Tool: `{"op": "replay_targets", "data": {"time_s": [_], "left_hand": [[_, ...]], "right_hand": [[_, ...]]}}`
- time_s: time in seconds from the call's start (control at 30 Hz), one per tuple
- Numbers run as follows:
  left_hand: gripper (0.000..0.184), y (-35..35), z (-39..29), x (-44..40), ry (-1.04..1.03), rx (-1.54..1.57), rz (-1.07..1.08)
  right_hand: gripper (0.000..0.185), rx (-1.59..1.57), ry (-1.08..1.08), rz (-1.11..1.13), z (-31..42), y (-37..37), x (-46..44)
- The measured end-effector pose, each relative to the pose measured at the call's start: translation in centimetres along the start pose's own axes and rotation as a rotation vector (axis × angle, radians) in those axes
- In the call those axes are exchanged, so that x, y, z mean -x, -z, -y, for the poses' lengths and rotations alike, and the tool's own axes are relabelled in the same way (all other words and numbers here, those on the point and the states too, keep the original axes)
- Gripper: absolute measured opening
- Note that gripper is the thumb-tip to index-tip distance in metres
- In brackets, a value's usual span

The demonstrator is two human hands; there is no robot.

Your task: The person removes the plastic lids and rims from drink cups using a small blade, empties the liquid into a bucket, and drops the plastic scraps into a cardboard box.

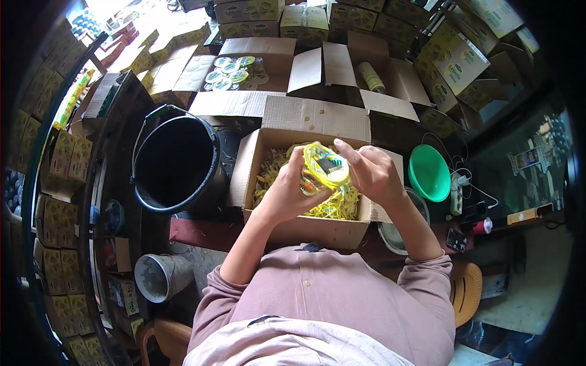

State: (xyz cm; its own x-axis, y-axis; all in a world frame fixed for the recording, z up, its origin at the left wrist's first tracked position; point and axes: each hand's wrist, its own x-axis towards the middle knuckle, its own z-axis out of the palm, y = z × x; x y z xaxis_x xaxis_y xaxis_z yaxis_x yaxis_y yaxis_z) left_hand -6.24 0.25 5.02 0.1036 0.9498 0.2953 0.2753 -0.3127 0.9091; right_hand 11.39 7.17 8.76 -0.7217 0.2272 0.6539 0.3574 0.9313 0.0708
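Note:
My left hand (pixel 289 189) is wrapped round a clear plastic cup with yellow printing (pixel 326 166), holding it tilted above an open cardboard box (pixel 305 232). The cup's round mouth faces up towards me, and a dark patch and pale green show inside it. At the cup's right side is my right hand (pixel 379 177), its forefinger stretched out by the rim and its other fingers partly bent. Whether those fingertips touch the cup is hard to make out. Yellow shredded strips (pixel 342 202) fill the box below both hands.
A large black bucket (pixel 177 165) stands left of the box, and a green bowl (pixel 429 172) right of it. Behind are an open carton of lidded cups (pixel 231 72) and another with a stack of yellow round pieces (pixel 371 78). A power strip (pixel 456 194) with cables lies at right.

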Motion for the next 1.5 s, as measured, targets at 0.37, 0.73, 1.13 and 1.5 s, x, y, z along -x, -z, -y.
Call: {"op": "replay_targets", "data": {"time_s": [0.37, 0.73, 1.13, 1.5], "left_hand": [[0.08, -0.4, 0.6, 0.7, -0.052, -0.145, 0.025], [0.071, -0.6, -0.2, 0.3, -0.071, -0.087, -0.035], [0.083, -0.5, 0.4, 1.3, -0.042, -0.228, 0.027], [0.064, -0.1, -0.5, 0.2, -0.023, 0.038, 0.211]], "right_hand": [[0.052, -0.019, 0.044, -0.003, -0.9, -0.3, 0.5], [0.053, -0.032, 0.021, -0.021, -0.6, 0.4, 0.6], [0.048, -0.027, 0.031, -0.054, -0.5, 0.4, 1.0], [0.049, -0.035, 0.018, -0.038, -0.2, -0.2, 2.1]]}}
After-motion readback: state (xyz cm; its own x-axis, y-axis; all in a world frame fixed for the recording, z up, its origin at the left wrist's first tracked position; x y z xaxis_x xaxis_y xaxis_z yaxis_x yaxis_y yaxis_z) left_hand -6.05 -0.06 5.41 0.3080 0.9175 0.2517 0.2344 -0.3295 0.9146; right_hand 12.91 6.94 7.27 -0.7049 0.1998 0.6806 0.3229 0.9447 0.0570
